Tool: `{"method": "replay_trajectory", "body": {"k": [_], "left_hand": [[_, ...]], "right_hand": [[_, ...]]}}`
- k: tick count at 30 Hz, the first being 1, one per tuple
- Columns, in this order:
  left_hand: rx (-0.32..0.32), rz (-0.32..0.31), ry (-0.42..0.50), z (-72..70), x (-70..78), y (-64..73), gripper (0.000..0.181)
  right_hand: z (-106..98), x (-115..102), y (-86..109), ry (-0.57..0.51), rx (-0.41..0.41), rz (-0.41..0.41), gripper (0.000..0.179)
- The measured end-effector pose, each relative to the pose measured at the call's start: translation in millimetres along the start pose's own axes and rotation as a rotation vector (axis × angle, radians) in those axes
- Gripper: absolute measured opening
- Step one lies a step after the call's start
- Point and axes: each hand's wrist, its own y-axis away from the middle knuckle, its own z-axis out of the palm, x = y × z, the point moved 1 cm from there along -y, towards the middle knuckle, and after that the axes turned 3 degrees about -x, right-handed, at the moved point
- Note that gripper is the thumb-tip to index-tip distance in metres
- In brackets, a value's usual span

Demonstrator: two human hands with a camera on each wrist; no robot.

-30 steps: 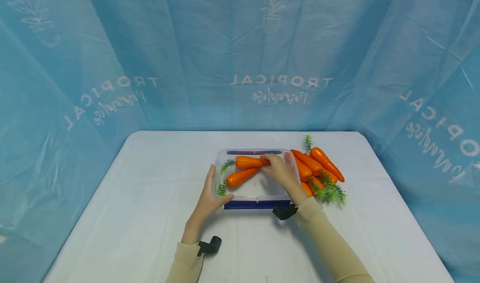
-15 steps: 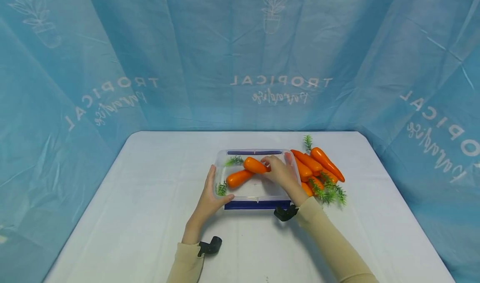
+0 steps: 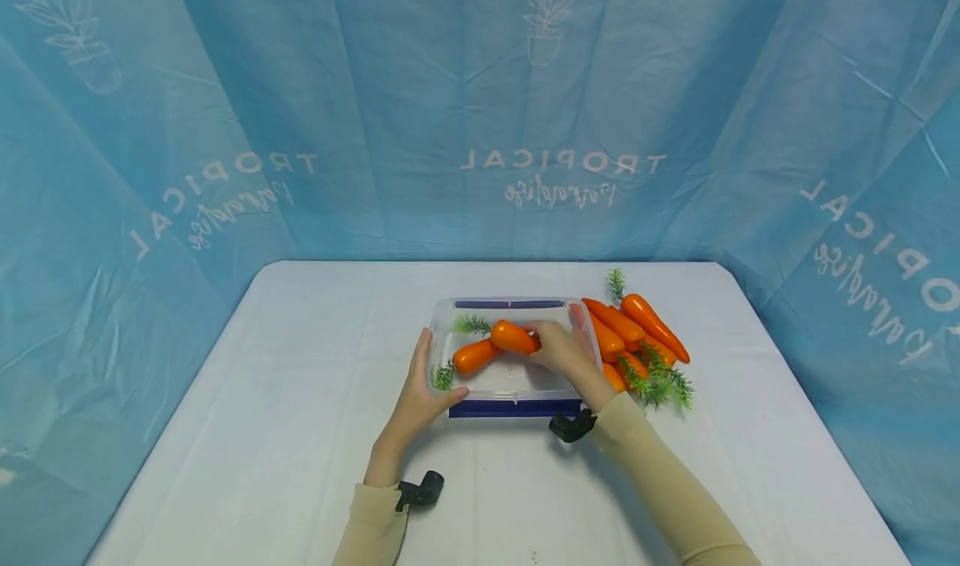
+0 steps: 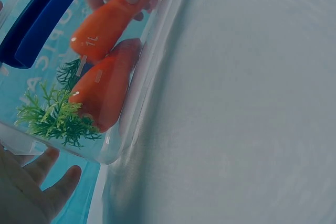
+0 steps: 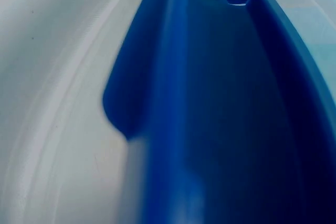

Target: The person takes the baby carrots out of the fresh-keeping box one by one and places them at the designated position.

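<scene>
A clear plastic food container with blue clip latches stands on the table. Inside it, my right hand grips the narrow end of an orange toy carrot, whose green top points left. This carrot lies across a second carrot, which rests on the container's floor. My left hand rests against the container's front left corner, thumb on the front rim and straight fingers along the left side. The left wrist view shows both carrots through the clear wall, beside a blue latch. In the right wrist view a blurred blue latch hides the right hand.
Several more carrots lie in a pile against the container's right side, their green tops toward the front right. A white cloth covers the table. Blue printed curtains hang behind it and along both sides.
My right hand has drawn the upper carrot rightward and toward the front, turning it so it now crosses the lower carrot. My left hand and the container stay in place.
</scene>
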Motion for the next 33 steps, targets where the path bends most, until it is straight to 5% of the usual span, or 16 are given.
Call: {"method": "replay_trajectory", "body": {"k": [7,17,33], "left_hand": [[-0.002,0.0,-0.008,-1.1,3.9,1.1,0.108],[-0.013,0.0,-0.007,-2.0,2.9,0.0,0.108],[-0.001,-0.001,-0.002,-0.6,3.0,0.3,0.107]], "right_hand": [[-1,-1,0.5,-0.064,0.051,-0.007,0.041],[-7,-7,2.8,-0.104,0.179,-0.121,0.03],[-16,-16,17.7,-0.168,0.27,-0.101,0.034]]}}
